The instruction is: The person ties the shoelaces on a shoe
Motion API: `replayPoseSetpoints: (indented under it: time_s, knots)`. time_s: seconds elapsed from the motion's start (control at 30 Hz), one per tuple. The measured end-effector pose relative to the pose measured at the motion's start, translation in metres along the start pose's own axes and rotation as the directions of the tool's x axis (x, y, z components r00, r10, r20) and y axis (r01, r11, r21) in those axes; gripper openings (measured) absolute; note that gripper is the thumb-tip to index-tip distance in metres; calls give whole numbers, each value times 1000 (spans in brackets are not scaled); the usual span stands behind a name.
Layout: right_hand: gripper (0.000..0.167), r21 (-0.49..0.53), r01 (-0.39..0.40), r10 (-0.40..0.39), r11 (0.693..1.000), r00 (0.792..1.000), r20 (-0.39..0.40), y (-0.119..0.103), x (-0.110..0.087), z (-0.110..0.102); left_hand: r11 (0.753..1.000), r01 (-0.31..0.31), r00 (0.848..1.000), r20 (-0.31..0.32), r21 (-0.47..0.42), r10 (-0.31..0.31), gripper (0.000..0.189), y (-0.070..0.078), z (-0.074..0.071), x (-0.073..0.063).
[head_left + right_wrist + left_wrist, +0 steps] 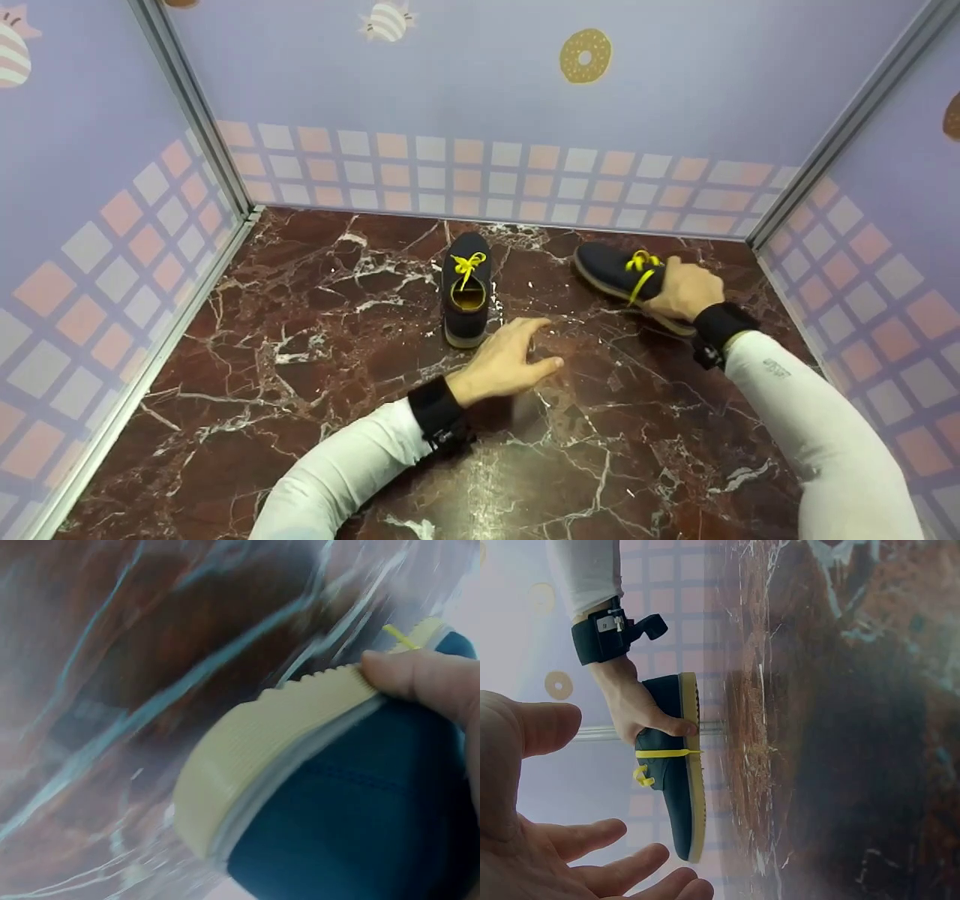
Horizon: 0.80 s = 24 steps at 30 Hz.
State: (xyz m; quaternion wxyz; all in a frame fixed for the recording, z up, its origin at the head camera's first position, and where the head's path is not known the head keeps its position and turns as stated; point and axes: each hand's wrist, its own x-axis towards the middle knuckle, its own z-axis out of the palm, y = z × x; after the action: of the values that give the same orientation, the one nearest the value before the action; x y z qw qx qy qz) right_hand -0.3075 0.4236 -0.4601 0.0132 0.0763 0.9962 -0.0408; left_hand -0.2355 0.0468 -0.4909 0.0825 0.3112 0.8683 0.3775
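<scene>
My right hand [686,289] grips a dark shoe with yellow laces [619,268] around its middle and opening. In the right wrist view the thumb [420,679] presses the edge of its pale ridged sole [247,757], and the heel faces the camera. The left wrist view shows this shoe [676,795] raised over the floor, one lace end hanging across its side. A matching shoe [466,315] stands upright on the floor, its yellow lace tied in a bow. Just right of its heel is my left hand [502,361], fingers spread and holding nothing.
Brown marbled floor [300,420] with white veins lies under everything. A lilac back wall [480,90] with a checked band rises behind the shoes. Side panels [90,247] close in on the left and right, with metal strips at the corners.
</scene>
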Motion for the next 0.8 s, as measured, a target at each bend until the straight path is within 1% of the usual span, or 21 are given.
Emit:
replayPoseSetpoints:
  time_s: [0.17,0.27,0.5,0.67,0.8]
  knots:
    - [91,12,22,-22,1000,1000,-1,-26,-12,2,1000,17,1000,4,-21,-17,75,1,-1,1]
    - [92,5,25,-26,1000,1000,8,-37,-20,0,999,22,1000,8,-33,-22,76,3,-1,1]
    - [82,-4,40,-39,999,998,40,-60,-35,-4,998,31,1000,0,-59,-31,79,5,-2,5]
    - [78,-3,65,-65,998,997,49,-78,-47,-7,993,41,999,5,-107,-41,83,6,0,9]
    - [75,-22,78,-76,997,993,87,-93,-58,-10,989,43,999,3,-142,-43,86,7,2,12]
